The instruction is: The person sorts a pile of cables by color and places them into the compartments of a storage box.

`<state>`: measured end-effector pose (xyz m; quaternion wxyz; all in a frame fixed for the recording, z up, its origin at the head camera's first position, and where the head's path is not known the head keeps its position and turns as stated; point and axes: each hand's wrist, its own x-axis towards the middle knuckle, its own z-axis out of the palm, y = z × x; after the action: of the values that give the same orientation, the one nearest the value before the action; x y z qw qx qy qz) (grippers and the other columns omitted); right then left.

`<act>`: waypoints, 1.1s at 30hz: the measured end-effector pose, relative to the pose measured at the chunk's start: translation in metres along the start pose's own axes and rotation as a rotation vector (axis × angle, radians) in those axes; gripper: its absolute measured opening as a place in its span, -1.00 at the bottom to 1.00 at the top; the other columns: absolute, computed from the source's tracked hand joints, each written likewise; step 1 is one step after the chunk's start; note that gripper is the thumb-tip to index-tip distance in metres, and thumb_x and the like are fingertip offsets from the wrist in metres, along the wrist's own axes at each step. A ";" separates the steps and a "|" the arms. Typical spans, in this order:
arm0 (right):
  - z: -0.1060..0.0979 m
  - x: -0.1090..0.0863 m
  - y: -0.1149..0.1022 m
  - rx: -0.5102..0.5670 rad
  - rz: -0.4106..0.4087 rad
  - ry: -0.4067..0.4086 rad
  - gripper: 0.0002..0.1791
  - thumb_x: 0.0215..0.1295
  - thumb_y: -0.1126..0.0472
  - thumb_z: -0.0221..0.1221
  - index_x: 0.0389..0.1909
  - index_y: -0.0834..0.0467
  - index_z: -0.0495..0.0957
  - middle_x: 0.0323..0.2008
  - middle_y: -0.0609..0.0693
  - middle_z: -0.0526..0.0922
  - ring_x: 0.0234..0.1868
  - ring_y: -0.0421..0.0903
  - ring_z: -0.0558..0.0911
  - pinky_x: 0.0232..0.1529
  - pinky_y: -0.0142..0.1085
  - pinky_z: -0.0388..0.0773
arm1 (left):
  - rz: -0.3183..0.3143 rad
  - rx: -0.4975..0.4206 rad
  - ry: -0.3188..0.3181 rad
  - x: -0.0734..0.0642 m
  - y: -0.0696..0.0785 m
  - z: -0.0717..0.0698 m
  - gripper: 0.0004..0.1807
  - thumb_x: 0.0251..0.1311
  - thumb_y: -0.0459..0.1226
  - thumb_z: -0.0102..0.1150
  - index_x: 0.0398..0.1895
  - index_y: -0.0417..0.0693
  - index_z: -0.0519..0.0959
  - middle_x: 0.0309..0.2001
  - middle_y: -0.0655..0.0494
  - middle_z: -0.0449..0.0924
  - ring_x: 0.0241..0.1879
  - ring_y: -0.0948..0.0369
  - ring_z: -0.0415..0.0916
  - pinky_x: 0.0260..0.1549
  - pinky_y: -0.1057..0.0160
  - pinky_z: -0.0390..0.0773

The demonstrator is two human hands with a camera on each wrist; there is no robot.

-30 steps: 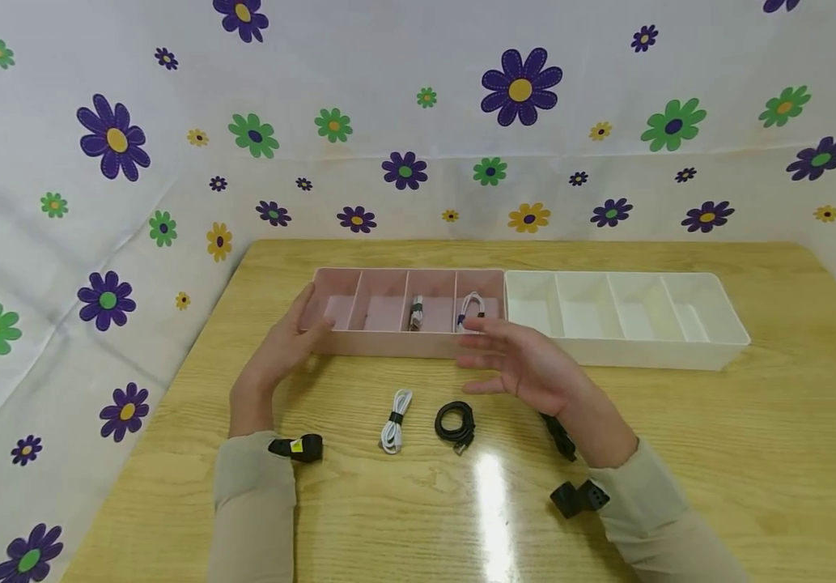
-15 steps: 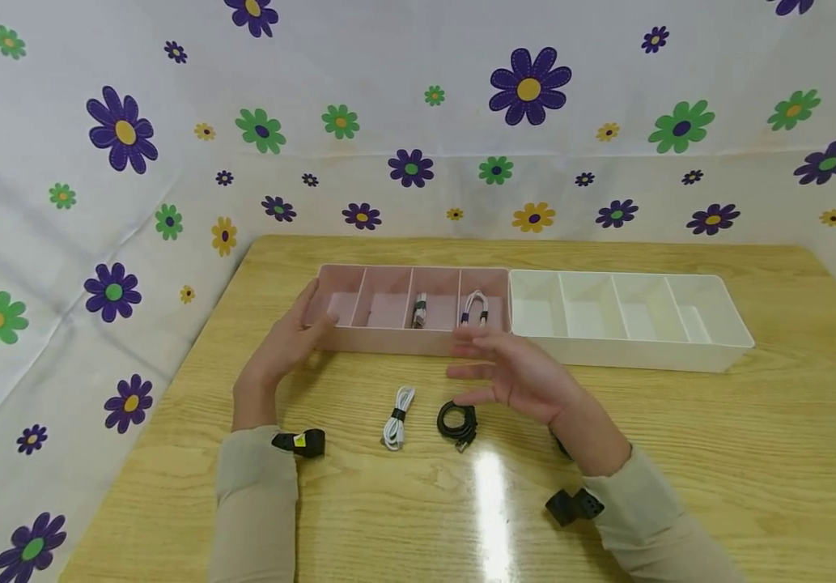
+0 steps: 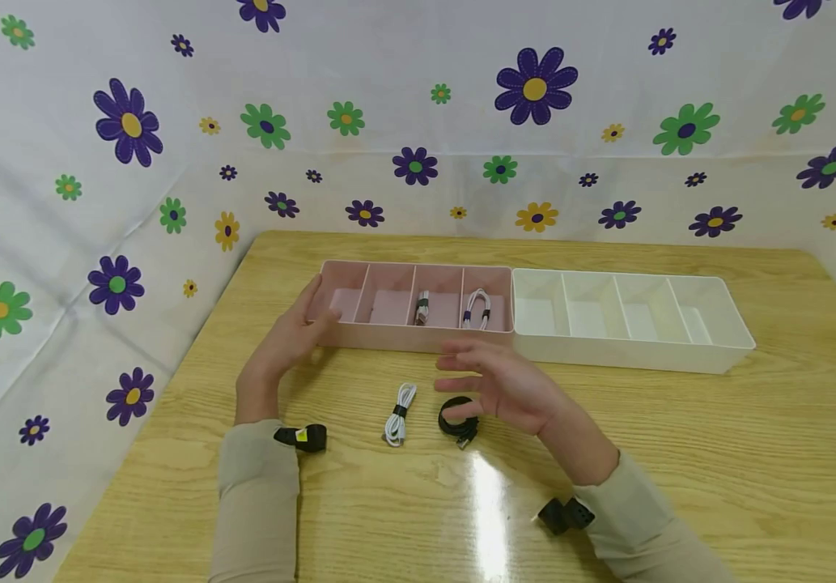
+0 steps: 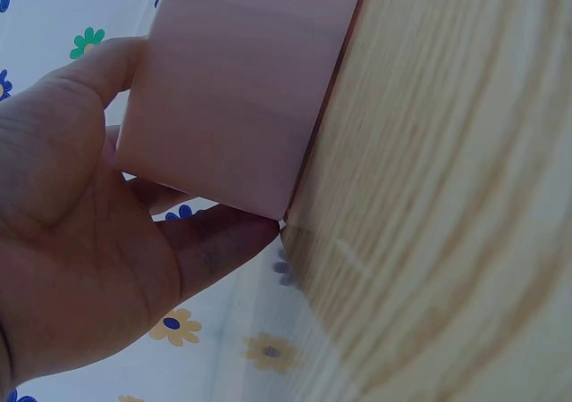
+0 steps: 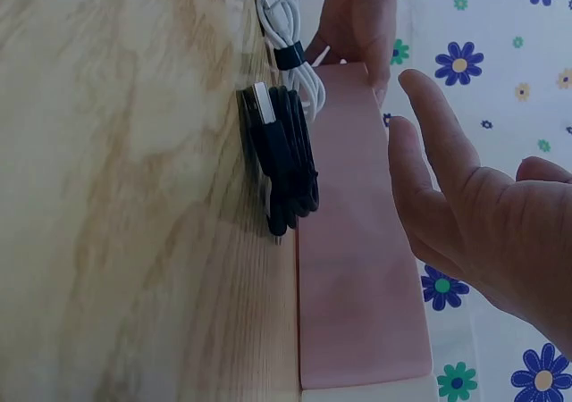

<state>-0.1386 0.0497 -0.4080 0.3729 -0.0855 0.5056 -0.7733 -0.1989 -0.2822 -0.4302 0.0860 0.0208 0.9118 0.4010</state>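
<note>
Wood-grained table (image 3: 680,437), divided pink box (image 3: 396,338)

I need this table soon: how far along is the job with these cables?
Done, it seems: a banded cable bundle and a looped white cable lie in separate compartments of the pink tray. In hand: the left hand holds the tray's end; the right hand hovers near the black cable, gripping nothing. Probably left: that black cable and the tied white cable, both on the table.
</note>
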 end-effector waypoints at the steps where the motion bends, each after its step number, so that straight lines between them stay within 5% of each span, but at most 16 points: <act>1: 0.001 0.000 0.001 0.000 0.003 -0.005 -0.46 0.49 0.15 -0.18 0.42 0.22 0.04 0.41 0.28 0.03 0.30 0.28 0.27 0.01 0.05 0.53 | 0.004 0.002 0.000 0.000 0.000 0.000 -0.17 0.33 0.16 -0.15 0.51 0.30 -0.32 0.51 0.03 -0.21 0.46 -0.04 -0.21 0.36 -0.15 -0.11; 18: 0.020 -0.001 0.005 -0.050 0.037 -0.009 -0.48 0.50 0.15 -0.15 0.41 0.15 0.11 0.42 0.22 0.05 0.30 0.24 0.28 0.00 0.03 0.54 | 0.009 -0.008 0.001 0.007 0.006 0.000 -0.19 0.34 0.16 -0.15 0.51 0.34 -0.28 0.50 0.01 -0.18 0.45 -0.05 -0.18 0.36 -0.16 -0.09; 24: 0.032 0.009 0.002 -0.190 0.046 0.002 -0.48 0.46 0.18 -0.08 0.39 0.16 0.14 0.40 0.25 0.07 0.25 0.30 0.33 -0.04 0.03 0.56 | 0.004 -0.017 0.004 0.007 0.001 0.001 -0.18 0.34 0.15 -0.14 0.50 0.34 -0.31 0.51 0.05 -0.20 0.46 -0.02 -0.20 0.37 -0.14 -0.11; 33: 0.039 0.029 0.019 -0.354 0.116 0.022 -0.20 0.20 0.22 0.21 0.43 0.13 0.07 0.30 0.32 0.17 0.05 0.19 0.55 -0.15 0.01 0.61 | 0.000 -0.028 0.000 0.003 -0.003 0.000 -0.20 0.36 0.08 -0.12 0.51 0.32 -0.31 0.51 0.03 -0.20 0.46 -0.02 -0.18 0.37 -0.13 -0.09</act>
<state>-0.1302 -0.0010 -0.4127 0.3904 -0.1119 0.6418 -0.6505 -0.2013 -0.2841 -0.4329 0.0864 0.0197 0.9060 0.4139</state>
